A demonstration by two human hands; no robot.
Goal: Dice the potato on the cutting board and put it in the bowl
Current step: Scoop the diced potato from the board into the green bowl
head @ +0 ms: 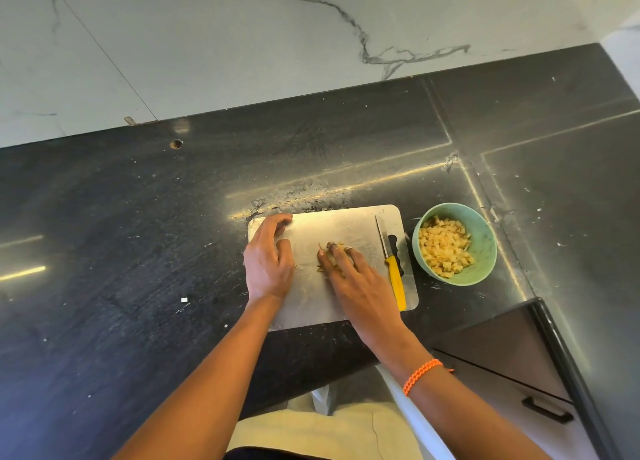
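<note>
A pale cutting board (356, 224) lies on the dark counter. My left hand (268, 257) rests on the board's left edge, its fingers bent over the far corner. My right hand (353, 276) lies flat in the board's middle, fingers spread over a small heap of potato pieces (333, 246) that it mostly hides. A knife with a yellow handle (394, 276) lies along the board's right side, blade pointing away from me. To the right of the board stands a green bowl (485, 248) holding several diced potato cubes (445, 250).
The black counter (138, 234) stretches left and far, meeting a white marbled wall (242, 44). Its corner edge drops off at the lower right, above a dark drawer with a handle (547, 411). Small white crumbs dot the counter.
</note>
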